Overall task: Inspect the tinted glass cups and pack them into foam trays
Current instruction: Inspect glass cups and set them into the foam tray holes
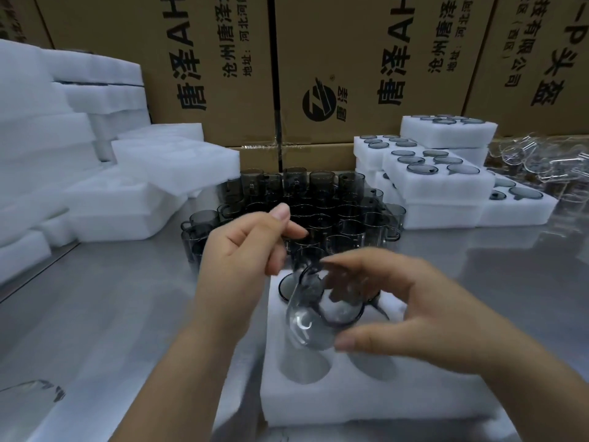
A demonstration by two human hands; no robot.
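Observation:
My right hand grips a tinted glass cup between thumb and fingers, tilted on its side just above a white foam tray in front of me. My left hand hovers at the cup's far left rim with fingers loosely curled; no grip on the cup shows. The tray's two near holes are empty. A dark cup rim shows in a far hole, the rest hidden behind the held cup. Several loose tinted cups stand crowded together beyond the tray.
Filled foam trays are stacked at the back right, with clear glass cups beyond them. Empty foam trays pile up on the left. Cardboard boxes wall off the back. The steel table lies bare to the left.

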